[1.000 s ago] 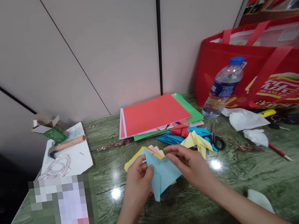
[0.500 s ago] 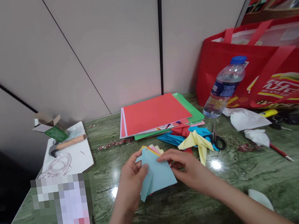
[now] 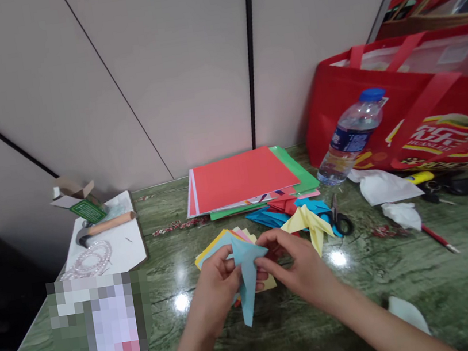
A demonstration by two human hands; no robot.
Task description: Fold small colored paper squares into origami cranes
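A light blue folded paper [image 3: 246, 272] is held up between both hands, with a long narrow part pointing down toward me. My left hand [image 3: 217, 282] pinches its left side with thumb and fingers. On the other side, my right hand [image 3: 292, 263] grips the pointed right corner. Beneath the hands lies a fanned stack of coloured paper squares [image 3: 209, 250], yellow, orange and pale blue among them. Just right of the stack rests a pale yellow folded paper figure [image 3: 310, 224], beside blue folded paper [image 3: 266, 217] and scissors [image 3: 341, 219].
Large coloured sheets [image 3: 243, 180] lie by the wall. A water bottle [image 3: 351, 138] leans near a red bag [image 3: 415, 98]. Crumpled tissues [image 3: 387, 184] and a red pen-like stick [image 3: 441, 238] are at right. A white board [image 3: 128, 245] at left carries a hammer [image 3: 110, 223].
The light blue paper was a broad flat shape with a folded left edge; now it is narrower and turned, its corner in my right fingers. More of the stack below shows.
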